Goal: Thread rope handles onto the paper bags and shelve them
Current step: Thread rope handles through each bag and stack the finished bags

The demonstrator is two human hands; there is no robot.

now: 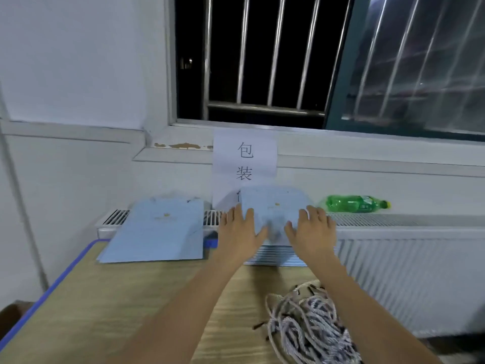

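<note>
1. Left hand (240, 229) and right hand (313, 228) lie flat-fingered on the top blue paper bag (273, 206) of a stack (275, 256).
2. A second bag pile (154, 232) lies left on the bench (105, 306).
3. Rope handles (307, 327) are heaped near right.

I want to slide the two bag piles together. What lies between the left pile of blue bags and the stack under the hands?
In the head view, only bare radiator grille and table edge separate the left pile from the stack; the left hand hovers alongside.
</note>
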